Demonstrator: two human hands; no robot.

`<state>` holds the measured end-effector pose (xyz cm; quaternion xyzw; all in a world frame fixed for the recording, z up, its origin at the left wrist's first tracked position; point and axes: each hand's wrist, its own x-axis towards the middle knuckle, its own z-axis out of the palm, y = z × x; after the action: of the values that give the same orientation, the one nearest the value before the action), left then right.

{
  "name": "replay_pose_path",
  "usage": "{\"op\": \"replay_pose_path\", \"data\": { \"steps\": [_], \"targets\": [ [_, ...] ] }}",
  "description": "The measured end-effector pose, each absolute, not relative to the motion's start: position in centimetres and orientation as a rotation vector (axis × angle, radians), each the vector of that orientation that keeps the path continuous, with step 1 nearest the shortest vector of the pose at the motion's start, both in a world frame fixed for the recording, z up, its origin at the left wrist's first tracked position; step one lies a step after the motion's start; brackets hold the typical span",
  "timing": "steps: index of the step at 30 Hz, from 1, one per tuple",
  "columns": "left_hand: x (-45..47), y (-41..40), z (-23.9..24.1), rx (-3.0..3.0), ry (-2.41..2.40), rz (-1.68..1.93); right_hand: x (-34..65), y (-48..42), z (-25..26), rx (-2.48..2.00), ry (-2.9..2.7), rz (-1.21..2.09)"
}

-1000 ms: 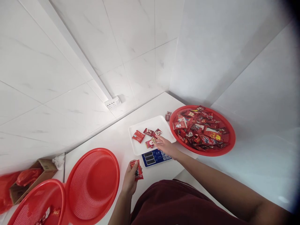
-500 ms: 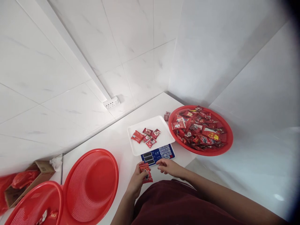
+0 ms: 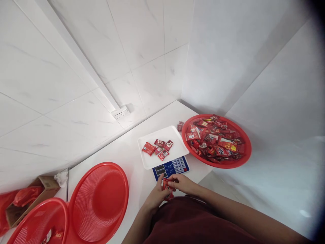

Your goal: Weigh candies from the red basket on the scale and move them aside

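A small red snack packet is held between my two hands, close to my body and just in front of the scale's keypad. My left hand grips its left side with the thumb over the front. The fingers of my right hand pinch the packet's upper right part and hide some of it. Beyond them stands a scale with a blue panel and a white tray. Several red packets lie on that tray.
To the right, a red basket holds many red packets, with loose packets beside it. A red basket with nothing in it stands left. Another red basket and a cardboard box are farther left. A socket sits on the wall.
My left hand has moved right with the packet, turning it slightly. My right hand, free half a second ago, now has its fingers on the packet.
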<state>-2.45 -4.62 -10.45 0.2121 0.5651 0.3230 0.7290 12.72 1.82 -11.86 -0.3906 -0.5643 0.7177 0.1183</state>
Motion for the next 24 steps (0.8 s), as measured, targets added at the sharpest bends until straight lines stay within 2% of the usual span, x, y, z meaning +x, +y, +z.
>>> {"op": "replay_pose_path", "data": {
  "steps": [6, 14, 20, 24],
  "targets": [
    [-2.0, -4.5, -9.3, 0.533, 1.254, 0.627, 12.7, 1.7, -12.1, -1.048, -1.584, 2.186],
    [-3.2, -3.9, -10.6, 0.797, 1.383, 0.638, 13.2, 2.3, -11.7, -1.276, -1.495, 2.069],
    [-7.1, 2.1, -11.6, 1.216, 1.798, 0.727, 14.6, 3.4, -11.5, -1.346, -0.994, 2.237],
    [-8.8, 6.8, -11.9, 1.476, 1.897, 0.608, 15.0, 3.7, -11.1, -1.278, -0.841, 2.287]
  ]
}}
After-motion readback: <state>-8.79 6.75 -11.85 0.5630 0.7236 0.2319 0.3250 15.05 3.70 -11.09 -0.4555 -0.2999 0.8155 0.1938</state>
